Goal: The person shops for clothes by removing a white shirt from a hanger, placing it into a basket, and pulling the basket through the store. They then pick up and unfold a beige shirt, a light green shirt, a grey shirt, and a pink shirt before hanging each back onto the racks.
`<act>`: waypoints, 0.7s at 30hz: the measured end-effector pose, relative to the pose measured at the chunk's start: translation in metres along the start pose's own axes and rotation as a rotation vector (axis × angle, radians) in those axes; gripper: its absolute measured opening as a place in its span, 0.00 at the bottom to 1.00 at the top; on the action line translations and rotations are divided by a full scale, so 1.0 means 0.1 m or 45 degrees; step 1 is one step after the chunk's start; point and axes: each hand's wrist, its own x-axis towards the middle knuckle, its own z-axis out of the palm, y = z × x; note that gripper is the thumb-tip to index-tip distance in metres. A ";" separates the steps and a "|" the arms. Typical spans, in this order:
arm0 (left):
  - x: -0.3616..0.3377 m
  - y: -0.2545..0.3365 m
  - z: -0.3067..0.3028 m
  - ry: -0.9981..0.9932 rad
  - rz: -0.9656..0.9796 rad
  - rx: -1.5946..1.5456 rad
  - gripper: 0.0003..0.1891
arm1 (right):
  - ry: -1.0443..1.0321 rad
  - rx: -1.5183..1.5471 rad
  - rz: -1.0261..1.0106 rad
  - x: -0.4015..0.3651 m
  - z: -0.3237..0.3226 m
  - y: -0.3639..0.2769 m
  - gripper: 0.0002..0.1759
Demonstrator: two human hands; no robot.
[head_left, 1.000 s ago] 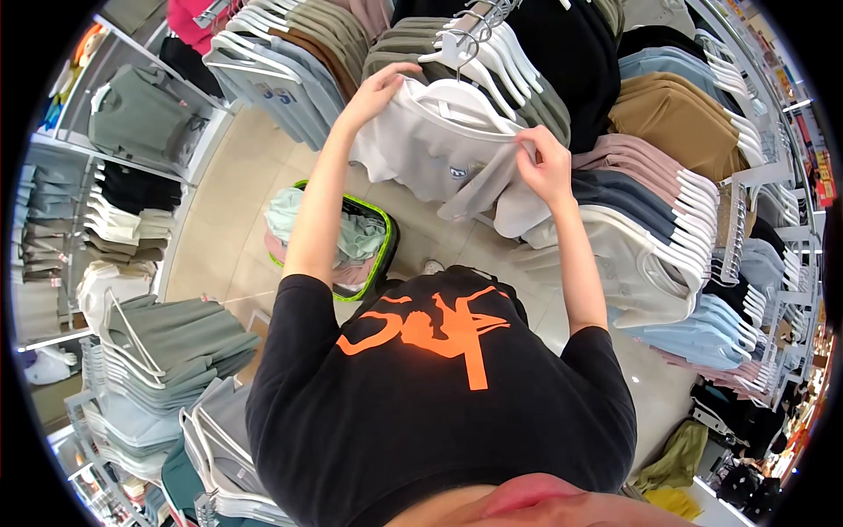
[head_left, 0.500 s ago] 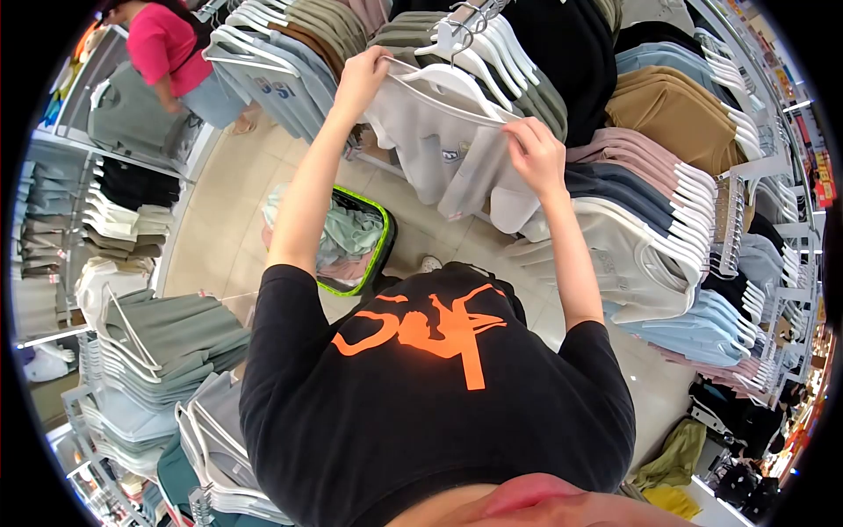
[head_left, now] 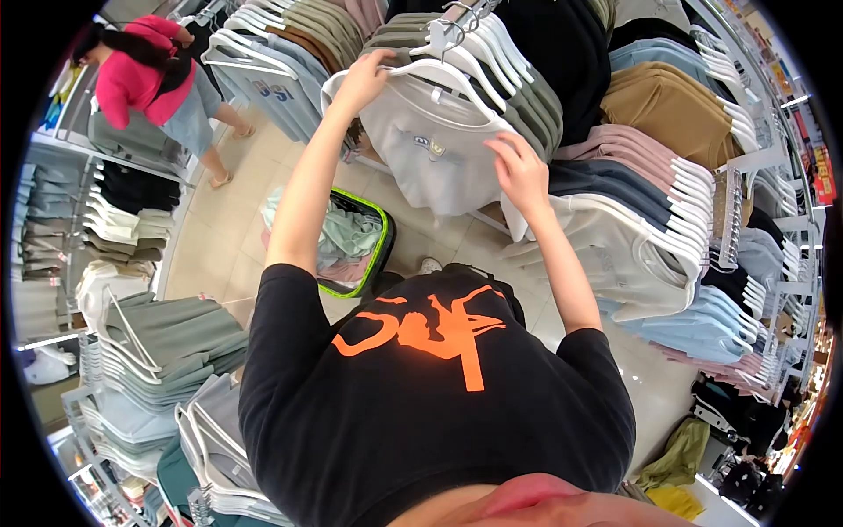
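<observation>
A light grey sweatshirt [head_left: 421, 180] with a small chest patch hangs on a white hanger [head_left: 448, 77] at the front of a rack. My left hand [head_left: 362, 81] is at its left shoulder, fingers stretched out along the fabric beside the hanger's end. Near the opposite shoulder, my right hand [head_left: 520, 169] is open, its fingers apart at the edge of the cloth. The neckline lies around the hanger, and the sweatshirt's front hangs loosely downward.
A basket with a bright green rim [head_left: 386, 237] holds folded clothes on the floor. Olive tops [head_left: 536, 110] hang behind the sweatshirt, pink ones [head_left: 619, 154] to the right. A person in a pink top [head_left: 145, 75] stands at the upper left. Green garments [head_left: 180, 325] hang at left.
The sweatshirt's stretched neckline has dropped and now sits over the hanger's shoulders. My hands have loosened from its edge. The person in pink has come further into view.
</observation>
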 end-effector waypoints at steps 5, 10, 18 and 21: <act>-0.99 0.35 -0.08 0.353 0.029 -0.037 0.18 | -0.528 0.298 0.125 -0.88 0.11 -0.08 0.12; -3.25 0.36 0.01 -0.997 -0.626 -0.518 0.12 | -0.834 0.747 0.955 -2.15 0.07 -0.40 0.11; -4.06 0.65 -0.40 -0.645 -0.571 -0.461 0.04 | -0.935 0.654 0.841 -2.22 0.49 -0.78 0.07; -4.03 0.60 -0.59 -0.651 -0.438 -0.279 0.04 | -0.873 0.476 0.587 -2.18 0.65 -1.00 0.05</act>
